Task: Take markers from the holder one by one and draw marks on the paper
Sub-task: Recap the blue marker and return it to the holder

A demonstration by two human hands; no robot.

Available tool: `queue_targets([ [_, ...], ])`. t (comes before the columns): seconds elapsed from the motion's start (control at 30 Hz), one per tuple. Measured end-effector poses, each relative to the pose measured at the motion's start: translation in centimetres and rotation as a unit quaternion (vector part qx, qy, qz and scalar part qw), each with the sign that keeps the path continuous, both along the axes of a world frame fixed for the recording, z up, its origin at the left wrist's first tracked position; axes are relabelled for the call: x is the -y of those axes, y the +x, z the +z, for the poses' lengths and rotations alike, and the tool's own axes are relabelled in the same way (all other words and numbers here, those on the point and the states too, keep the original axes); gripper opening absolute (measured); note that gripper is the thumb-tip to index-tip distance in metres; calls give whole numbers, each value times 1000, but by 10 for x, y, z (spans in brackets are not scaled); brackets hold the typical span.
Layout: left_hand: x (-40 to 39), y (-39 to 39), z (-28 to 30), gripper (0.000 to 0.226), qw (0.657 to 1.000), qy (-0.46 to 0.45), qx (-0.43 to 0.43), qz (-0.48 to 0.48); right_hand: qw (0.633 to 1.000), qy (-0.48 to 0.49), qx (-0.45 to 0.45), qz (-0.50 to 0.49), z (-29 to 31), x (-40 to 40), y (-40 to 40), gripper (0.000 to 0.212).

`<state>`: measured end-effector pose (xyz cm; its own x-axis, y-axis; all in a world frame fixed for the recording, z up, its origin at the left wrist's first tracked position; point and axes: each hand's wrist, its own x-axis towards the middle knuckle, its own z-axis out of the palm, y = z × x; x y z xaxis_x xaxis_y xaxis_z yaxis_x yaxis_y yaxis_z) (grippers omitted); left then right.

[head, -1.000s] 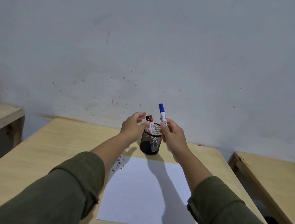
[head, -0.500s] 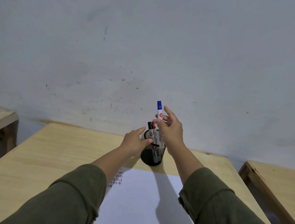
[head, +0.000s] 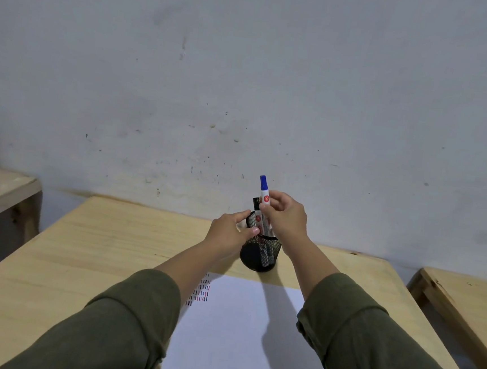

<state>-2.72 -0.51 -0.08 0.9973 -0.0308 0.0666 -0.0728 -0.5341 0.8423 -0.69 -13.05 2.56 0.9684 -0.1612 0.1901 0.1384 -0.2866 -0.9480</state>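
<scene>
Seen from the head camera, looking forward and down over a light wooden table [head: 89,247] set against a pale, scuffed wall [head: 245,81]. Near the far middle of the table, a black mesh holder [head: 260,252], standing upright, just beyond the far edge of a white paper [head: 232,336]. Around the holder's near left side, the left hand [head: 229,233], with fingers spread and curved, the fingertips touching the rim and the mesh wall; not closed into a fist, only resting against it. Above the holder's right side, the right hand [head: 285,217], with fingers pinched together on the white barrel of a blue-capped marker [head: 263,192]. Marker held upright, blue cap pointing up, lower part passing behind the fingers and down into the holder; cannot tell if its bottom end touches the holder's base. Just left of it, a black-capped marker [head: 255,206] standing in the holder, its cap rising above the rim. On the paper's far left corner, small rows of short marks [head: 201,294] in dark, red and blue, partly hidden by the left forearm. Both arms in dark green sleeves [head: 124,321], stretched forward over the paper. At left and right edges, parts of other wooden tables [head: 462,294].
</scene>
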Motion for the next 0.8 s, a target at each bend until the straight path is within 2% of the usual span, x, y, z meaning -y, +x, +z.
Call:
queue_targets([
  [0.3, 1, 0, 4, 57, 1000, -15, -9, 2, 990, -136, -20, 5, -7, -2, 3, 26],
  [0.8, 2, -1, 6, 56, 1000, -19, -17, 8, 989, -148, -1, 19, -6, 4, 6, 36],
])
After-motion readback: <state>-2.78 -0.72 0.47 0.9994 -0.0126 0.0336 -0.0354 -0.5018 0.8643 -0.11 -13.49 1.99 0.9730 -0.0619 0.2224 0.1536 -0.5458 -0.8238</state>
